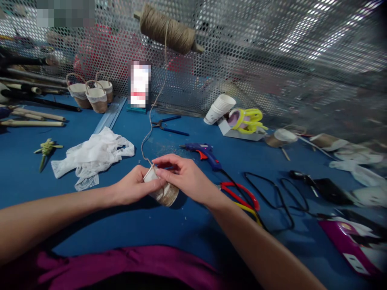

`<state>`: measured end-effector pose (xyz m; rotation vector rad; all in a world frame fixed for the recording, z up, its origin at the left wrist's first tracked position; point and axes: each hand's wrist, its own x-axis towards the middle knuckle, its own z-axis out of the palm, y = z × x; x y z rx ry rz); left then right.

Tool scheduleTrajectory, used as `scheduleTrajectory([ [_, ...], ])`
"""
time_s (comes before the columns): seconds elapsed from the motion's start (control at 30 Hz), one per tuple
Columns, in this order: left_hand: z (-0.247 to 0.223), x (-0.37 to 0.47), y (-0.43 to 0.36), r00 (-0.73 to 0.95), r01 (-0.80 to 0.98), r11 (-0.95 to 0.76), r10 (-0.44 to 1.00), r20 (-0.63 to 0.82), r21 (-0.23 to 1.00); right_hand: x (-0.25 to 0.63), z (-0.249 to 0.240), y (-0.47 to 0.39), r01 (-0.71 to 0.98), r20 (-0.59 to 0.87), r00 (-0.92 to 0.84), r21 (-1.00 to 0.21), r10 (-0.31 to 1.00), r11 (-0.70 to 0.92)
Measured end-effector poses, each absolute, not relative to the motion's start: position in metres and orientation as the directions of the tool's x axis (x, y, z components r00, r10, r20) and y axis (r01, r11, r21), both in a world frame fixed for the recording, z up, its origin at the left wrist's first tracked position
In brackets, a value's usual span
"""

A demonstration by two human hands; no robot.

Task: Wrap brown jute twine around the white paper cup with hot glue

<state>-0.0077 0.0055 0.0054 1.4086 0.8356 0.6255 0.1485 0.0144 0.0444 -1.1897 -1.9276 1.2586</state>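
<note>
Between my hands, a small paper cup (165,195) wrapped in brown and white material lies tilted above the table. My left hand (134,185) is closed around its side, thumb along the wrap. At the cup's rim, my right hand (181,175) pinches the end of a jute twine (147,139). That twine runs up to a big spool (166,30) hung on a stick against the mesh. A blue hot glue gun (203,153) lies just beyond my right hand. White lace (96,155) is heaped to the left of my left hand.
Three finished-looking little baskets (97,100) with handles stand at the back left, near a phone (139,85). Pliers (171,125), stacked paper cups (219,109), yellow scissors (248,121) and red-handled scissors (242,191) lie about. The glue gun's black cord (272,193) loops at right.
</note>
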Motion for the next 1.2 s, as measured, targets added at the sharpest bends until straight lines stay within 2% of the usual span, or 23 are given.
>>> scheduleTrajectory([
  [0.07, 0.006, -0.008, 0.005, 0.573, 0.096, 0.113, 0.806, -0.148, 0.989, 0.154, 0.048, 0.016, 0.38, -0.051, -0.446, -0.915, 0.893, 0.138],
  [0.13, 0.007, -0.008, 0.006, 0.559, 0.075, 0.152, 0.812, -0.168, 0.986, 0.166, 0.053, 0.019, 0.447, 0.0, -0.357, -0.878, 0.934, 0.171],
  [0.2, 0.008, -0.008, 0.008, 0.531, 0.048, 0.194, 0.826, -0.189, 0.98, 0.186, 0.057, 0.025, 0.636, 0.082, -0.174, -0.752, 0.981, 0.175],
  [0.27, 0.008, -0.008, 0.01, 0.493, 0.038, 0.215, 0.845, -0.205, 0.976, 0.211, 0.057, 0.033, 0.877, 0.14, 0.049, -0.481, 0.989, 0.024],
  [0.3, 0.008, -0.008, 0.012, 0.477, 0.041, 0.209, 0.855, -0.203, 0.977, 0.222, 0.055, 0.039, 0.905, 0.135, 0.101, -0.425, 0.986, -0.034],
  [0.4, 0.002, -0.007, 0.016, 0.444, 0.086, 0.138, 0.881, -0.162, 0.987, 0.248, 0.04, 0.055, 0.921, 0.039, 0.15, -0.37, 0.988, -0.125],
  [0.53, -0.009, -0.007, 0.02, 0.381, 0.168, 0.08, 0.914, -0.139, 0.983, 0.253, 0.02, 0.068, 0.903, -0.014, 0.203, -0.383, 0.979, -0.193],
  [0.63, -0.012, -0.007, 0.022, 0.361, 0.177, 0.08, 0.922, -0.14, 0.981, 0.248, 0.022, 0.064, 0.862, -0.028, 0.247, -0.451, 0.969, -0.233],
  [0.73, -0.012, -0.007, 0.022, 0.374, 0.166, 0.088, 0.916, -0.146, 0.982, 0.243, 0.037, 0.045, 0.79, -0.053, 0.221, -0.576, 0.974, -0.211],
  [0.8, -0.012, -0.007, 0.021, 0.379, 0.161, 0.093, 0.913, -0.148, 0.983, 0.239, 0.049, 0.026, 0.706, -0.08, 0.142, -0.69, 0.987, -0.158],
  [0.83, -0.012, -0.007, 0.021, 0.384, 0.16, 0.088, 0.912, -0.144, 0.983, 0.237, 0.055, 0.016, 0.568, -0.124, 0.06, -0.812, 0.991, -0.136],
  [0.9, -0.012, -0.007, 0.02, 0.392, 0.177, 0.06, 0.911, -0.126, 0.982, 0.233, 0.061, -0.001, 0.434, -0.271, -0.058, -0.873, 0.961, -0.22],
  [1.0, -0.01, -0.008, 0.018, 0.388, 0.255, -0.014, 0.917, -0.089, 0.967, 0.225, 0.061, -0.018, 0.457, -0.261, -0.089, -0.868, 0.961, -0.193],
  [1.2, -0.007, -0.01, 0.016, 0.426, 0.315, -0.07, 0.902, -0.075, 0.947, 0.216, 0.05, -0.035, 0.687, -0.133, -0.162, -0.727, 0.978, 0.015],
])
